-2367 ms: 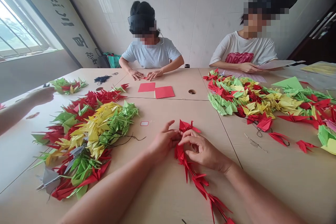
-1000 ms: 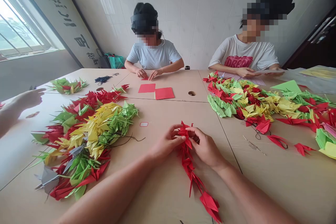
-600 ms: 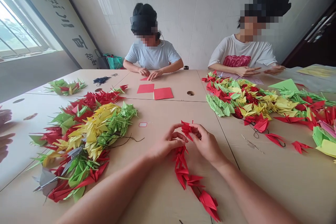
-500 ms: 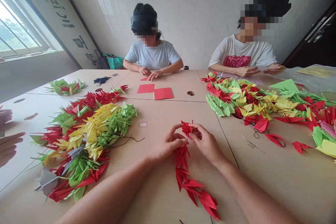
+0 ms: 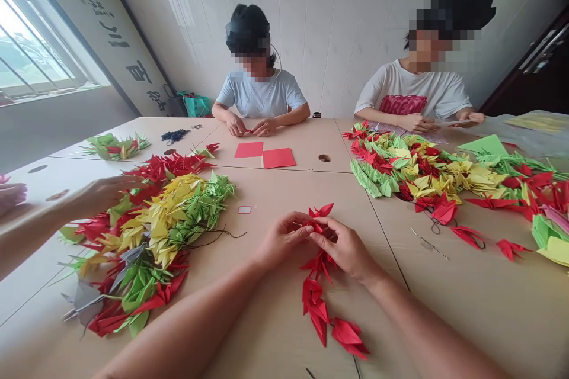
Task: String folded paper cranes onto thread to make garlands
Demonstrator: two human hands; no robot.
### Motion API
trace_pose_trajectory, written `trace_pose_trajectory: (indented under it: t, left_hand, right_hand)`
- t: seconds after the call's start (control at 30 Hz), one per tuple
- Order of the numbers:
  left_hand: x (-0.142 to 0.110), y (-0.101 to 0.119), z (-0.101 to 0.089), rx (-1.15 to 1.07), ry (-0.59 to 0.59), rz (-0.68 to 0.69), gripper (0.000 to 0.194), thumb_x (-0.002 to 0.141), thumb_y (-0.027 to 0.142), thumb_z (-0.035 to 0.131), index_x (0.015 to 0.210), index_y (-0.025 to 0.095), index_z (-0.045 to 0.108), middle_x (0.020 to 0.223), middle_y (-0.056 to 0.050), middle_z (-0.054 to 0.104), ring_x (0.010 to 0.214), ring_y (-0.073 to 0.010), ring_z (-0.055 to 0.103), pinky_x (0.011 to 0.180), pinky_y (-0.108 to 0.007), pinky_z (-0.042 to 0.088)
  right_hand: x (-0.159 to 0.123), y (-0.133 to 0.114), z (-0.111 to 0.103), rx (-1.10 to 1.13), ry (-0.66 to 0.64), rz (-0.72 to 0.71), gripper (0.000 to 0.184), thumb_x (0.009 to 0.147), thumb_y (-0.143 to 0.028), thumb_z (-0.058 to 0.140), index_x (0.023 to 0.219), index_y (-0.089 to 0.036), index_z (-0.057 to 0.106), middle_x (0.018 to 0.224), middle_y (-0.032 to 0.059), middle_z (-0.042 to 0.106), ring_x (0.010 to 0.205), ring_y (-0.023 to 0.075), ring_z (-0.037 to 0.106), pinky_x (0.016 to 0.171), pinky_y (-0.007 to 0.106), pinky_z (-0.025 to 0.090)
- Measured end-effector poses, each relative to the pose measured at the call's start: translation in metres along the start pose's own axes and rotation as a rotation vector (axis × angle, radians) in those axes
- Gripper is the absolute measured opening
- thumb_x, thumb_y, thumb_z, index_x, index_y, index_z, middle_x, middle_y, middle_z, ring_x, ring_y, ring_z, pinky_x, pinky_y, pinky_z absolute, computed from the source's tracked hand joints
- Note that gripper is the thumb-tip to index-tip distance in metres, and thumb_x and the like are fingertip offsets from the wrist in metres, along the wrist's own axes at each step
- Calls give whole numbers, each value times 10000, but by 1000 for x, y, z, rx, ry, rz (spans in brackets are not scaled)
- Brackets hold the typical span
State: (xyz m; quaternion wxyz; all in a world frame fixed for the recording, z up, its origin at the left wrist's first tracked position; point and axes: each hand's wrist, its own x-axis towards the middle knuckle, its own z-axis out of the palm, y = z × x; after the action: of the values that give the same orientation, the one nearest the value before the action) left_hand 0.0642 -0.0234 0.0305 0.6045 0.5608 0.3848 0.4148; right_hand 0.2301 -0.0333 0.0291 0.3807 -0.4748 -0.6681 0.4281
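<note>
Both my hands meet over the table at the top end of a string of red folded paper cranes [image 5: 312, 296]. My left hand [image 5: 284, 240] pinches the topmost red paper crane [image 5: 322, 211] from the left, thumb against it. From the right, my right hand [image 5: 344, 243] grips the same crane with curled fingers. Part of that crane is hidden behind my fingers. Below my hands, several more red cranes trail down the dark cord toward me and rest on the table.
Left lies a big heap of strung cranes [image 5: 164, 213], with another person's hand [image 5: 106, 189] over it. More crane strings [image 5: 413, 166] lie right, near a needle-like tool [image 5: 429, 244]. Red paper squares [image 5: 278, 157] lie ahead. Two people [image 5: 262, 89] sit opposite.
My hands have closed together around the top crane, and the hanging string has shifted. At left, another person's hand has reached over the heap. The person opposite has lifted the red paper.
</note>
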Motion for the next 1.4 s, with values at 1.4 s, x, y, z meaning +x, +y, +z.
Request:
trace_pose_trajectory:
  t: [1.4]
  left_hand:
    - [6,-13,-3,3,0,-37,276,649,307,727,722,143,518,671,5,572,600,-85,517,572,-216,383]
  right_hand:
    - [6,10,-8,85,-108,97,288,753,-433,602,764,-148,636,655,-6,582,579,118,493,526,223,372]
